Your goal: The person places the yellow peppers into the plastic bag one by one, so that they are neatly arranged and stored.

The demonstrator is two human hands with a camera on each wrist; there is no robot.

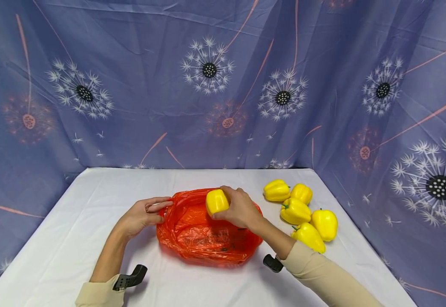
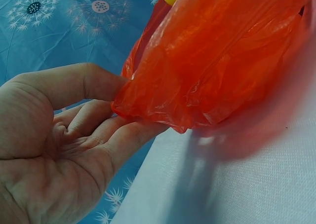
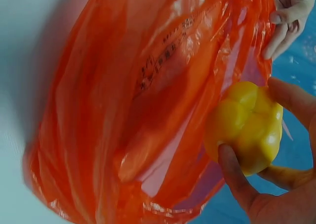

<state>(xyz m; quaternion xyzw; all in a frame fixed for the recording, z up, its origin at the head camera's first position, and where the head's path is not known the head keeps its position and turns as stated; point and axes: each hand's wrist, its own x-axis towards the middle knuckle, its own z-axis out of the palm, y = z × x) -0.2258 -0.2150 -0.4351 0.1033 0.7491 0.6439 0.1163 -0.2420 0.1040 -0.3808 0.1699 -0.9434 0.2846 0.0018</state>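
A red plastic bag [image 1: 207, 251] stands with its mouth spread on the white table, dark print showing inside. My left hand [image 1: 140, 217] pinches the bag's left rim between thumb and fingers, clearest in the left wrist view, where the bag [image 2: 197, 71] hangs from the fingertips. In my right hand [image 1: 242, 209] is a yellow bell pepper [image 1: 217, 202], held above the back right part of the bag's mouth. The right wrist view shows thumb and fingers around this pepper [image 3: 247, 128], its lobed end facing the camera.
Several more yellow bell peppers [image 1: 295, 210] lie in a group on the right of the table [image 1: 104, 204], close to my right forearm. A blue dandelion-patterned curtain [image 1: 150, 85] hangs behind and beside the table. Each wrist carries a black mount [image 1: 130, 278].
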